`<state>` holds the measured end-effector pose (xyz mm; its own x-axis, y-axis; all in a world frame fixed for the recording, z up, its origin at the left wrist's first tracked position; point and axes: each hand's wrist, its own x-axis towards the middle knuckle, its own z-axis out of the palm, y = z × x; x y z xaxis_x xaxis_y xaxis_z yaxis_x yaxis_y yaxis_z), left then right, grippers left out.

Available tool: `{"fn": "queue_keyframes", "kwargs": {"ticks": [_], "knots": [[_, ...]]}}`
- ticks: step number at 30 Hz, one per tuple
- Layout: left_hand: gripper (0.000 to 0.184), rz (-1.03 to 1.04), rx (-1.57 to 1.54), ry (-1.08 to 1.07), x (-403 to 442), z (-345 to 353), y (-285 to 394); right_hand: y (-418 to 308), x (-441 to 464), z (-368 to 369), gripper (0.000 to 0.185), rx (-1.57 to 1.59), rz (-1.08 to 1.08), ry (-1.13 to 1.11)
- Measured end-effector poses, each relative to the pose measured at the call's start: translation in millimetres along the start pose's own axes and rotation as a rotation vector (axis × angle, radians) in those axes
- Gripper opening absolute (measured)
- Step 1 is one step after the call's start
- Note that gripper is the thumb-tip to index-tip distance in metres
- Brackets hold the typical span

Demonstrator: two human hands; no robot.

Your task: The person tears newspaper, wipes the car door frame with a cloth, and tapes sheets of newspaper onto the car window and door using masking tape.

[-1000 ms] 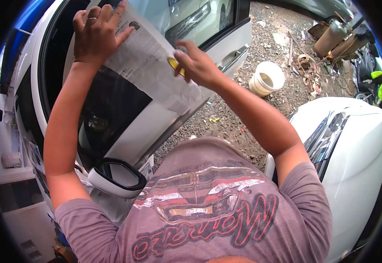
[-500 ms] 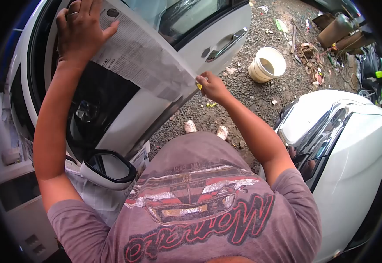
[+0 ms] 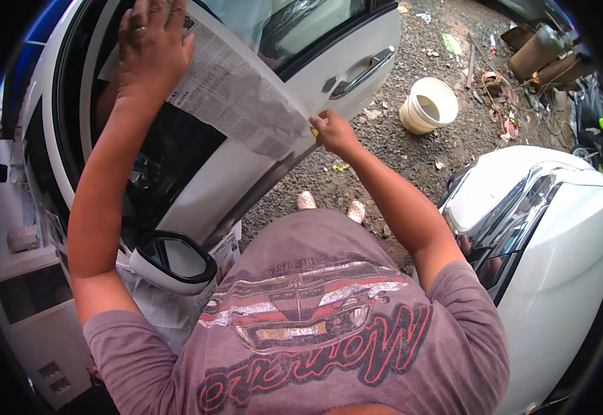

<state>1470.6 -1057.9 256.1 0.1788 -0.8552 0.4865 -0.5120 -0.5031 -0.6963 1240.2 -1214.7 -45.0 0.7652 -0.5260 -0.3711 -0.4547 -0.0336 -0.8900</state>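
A sheet of newspaper (image 3: 239,93) lies slantwise across the front window and door of a white car (image 3: 208,200). On its upper left end rests my left hand (image 3: 153,59), palm down with the fingers stretched out; a ring shows on one finger. My right hand (image 3: 334,134) pinches the sheet at its lower right corner, by the door's edge. Something small and yellow (image 3: 314,131) shows at those fingertips, too small to name. Below the dark window sticks out the side mirror (image 3: 170,264).
A white bucket (image 3: 412,117) stands on the gravel (image 3: 384,149) beyond my right hand. Close on my right is another white car body (image 3: 557,235). Rusty cylinders (image 3: 536,54) and litter lie at the back right. More newspaper (image 3: 156,304) hangs below the mirror.
My left hand has slid to the right along the newspaper, its fingers flatter now. The right hand stays at the corner. The view has shifted slightly.
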Motion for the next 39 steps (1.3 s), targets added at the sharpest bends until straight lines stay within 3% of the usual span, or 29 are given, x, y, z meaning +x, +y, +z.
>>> {"fn": "queue_keyframes", "kwargs": {"ticks": [3, 5, 8, 14, 18, 20, 23, 39], "knots": [[0.075, 0.116, 0.072, -0.057, -9, -3, 13, 1, 0, -1, 0.045, -0.013, 0.005, -0.006], [0.074, 0.297, 0.157, -0.206, -17, 10, 22, -3, -3, -3, 0.044, 0.002, 0.003, -0.015], [0.063, 0.337, -0.052, -0.048, -35, 34, 30, 3, 1, 1, 0.044, 0.019, -0.018, -0.007], [0.080, 0.355, -0.193, -0.227, -53, 34, 60, 5, 3, 1, 0.044, 0.017, -0.027, -0.006], [0.081, 0.351, -0.222, -0.206, -61, 41, 73, -3, -2, -2, 0.045, -0.004, -0.010, -0.010], [0.073, 0.364, -0.203, -0.211, -64, 43, 78, -3, 0, -1, 0.045, -0.002, -0.002, -0.011], [0.080, 0.359, -0.184, -0.235, -68, 46, 84, -2, 2, 1, 0.045, -0.003, -0.001, -0.003], [0.073, 0.383, -0.233, -0.328, -92, 53, 144, -7, -11, 2, 0.047, 0.036, -0.041, 0.024]]}}
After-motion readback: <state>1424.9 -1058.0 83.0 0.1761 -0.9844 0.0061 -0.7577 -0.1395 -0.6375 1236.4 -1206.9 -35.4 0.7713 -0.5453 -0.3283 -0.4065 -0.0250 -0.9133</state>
